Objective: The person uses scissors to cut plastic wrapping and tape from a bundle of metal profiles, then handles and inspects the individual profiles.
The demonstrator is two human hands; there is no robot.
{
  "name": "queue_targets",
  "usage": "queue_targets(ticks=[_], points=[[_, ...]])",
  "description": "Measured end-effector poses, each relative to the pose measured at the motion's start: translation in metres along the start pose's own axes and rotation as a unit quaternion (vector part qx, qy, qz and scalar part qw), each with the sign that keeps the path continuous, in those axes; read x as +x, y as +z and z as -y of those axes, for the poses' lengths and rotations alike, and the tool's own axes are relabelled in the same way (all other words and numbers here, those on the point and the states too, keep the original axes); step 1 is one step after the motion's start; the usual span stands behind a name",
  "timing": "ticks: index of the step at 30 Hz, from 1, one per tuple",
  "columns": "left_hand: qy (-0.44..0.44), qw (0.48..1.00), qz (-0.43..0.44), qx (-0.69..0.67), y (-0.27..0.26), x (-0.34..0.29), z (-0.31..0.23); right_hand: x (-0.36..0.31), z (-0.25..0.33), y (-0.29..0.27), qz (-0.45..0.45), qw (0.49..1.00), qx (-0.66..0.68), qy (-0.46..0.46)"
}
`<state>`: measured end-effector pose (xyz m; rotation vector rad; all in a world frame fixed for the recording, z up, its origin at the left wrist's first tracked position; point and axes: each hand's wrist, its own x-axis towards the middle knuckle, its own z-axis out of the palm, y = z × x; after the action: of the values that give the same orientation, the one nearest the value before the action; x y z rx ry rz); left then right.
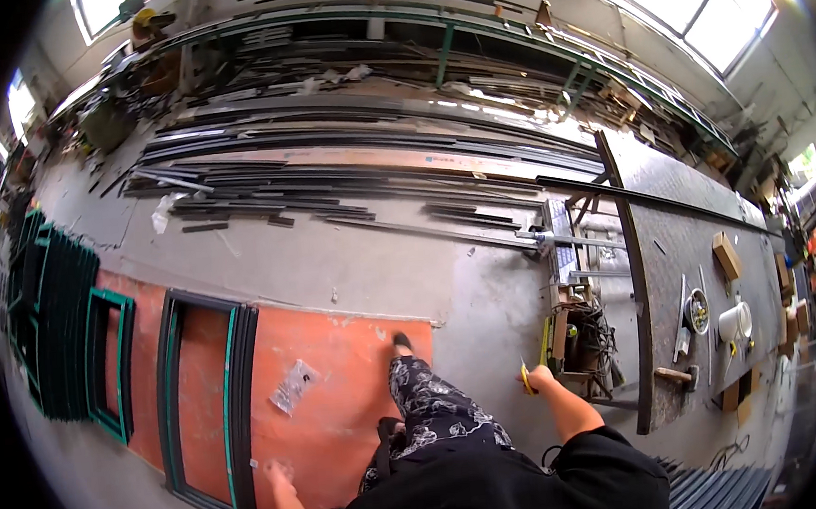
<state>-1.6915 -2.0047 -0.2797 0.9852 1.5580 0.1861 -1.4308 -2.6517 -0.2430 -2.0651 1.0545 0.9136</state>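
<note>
My right hand (538, 378) is closed around what look like yellow-handled scissors (527, 377), held out over the grey floor left of the workbench. My left hand (278, 474) hangs low beside a stack of dark metal frames with green edges (239, 408); its fingers are too blurred to read. A small white tag shows on the stack's edge close to that hand. On the orange sheet (339, 354) in front of me lies a clear plastic bag (293, 387) with small dark parts inside.
More green-edged frames (62, 316) lean in a row at the left. Long metal bars (345, 164) lie across the floor ahead. To the right stands a steel workbench (672, 236) bearing a hammer (677, 377), a white bucket (734, 322) and a bowl (697, 311). Cables and boxes (584, 337) sit beside it.
</note>
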Motion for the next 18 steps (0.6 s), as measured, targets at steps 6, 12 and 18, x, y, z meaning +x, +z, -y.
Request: queue_targets(ticks=[6,12,18], points=[[0.088,0.988,0.116,0.059,0.117,0.067,-0.153,0.019,0.022,0.071,0.004,0.995,-0.011,0.1],[-0.038,0.947,0.234,0.219,0.213,0.041,-0.179,0.04,0.267,0.117,0.047,0.966,-0.211,-0.143],[0.175,0.904,0.234,0.312,0.246,0.097,-0.242,0.035,0.574,0.17,-0.044,0.931,-0.188,-0.309]])
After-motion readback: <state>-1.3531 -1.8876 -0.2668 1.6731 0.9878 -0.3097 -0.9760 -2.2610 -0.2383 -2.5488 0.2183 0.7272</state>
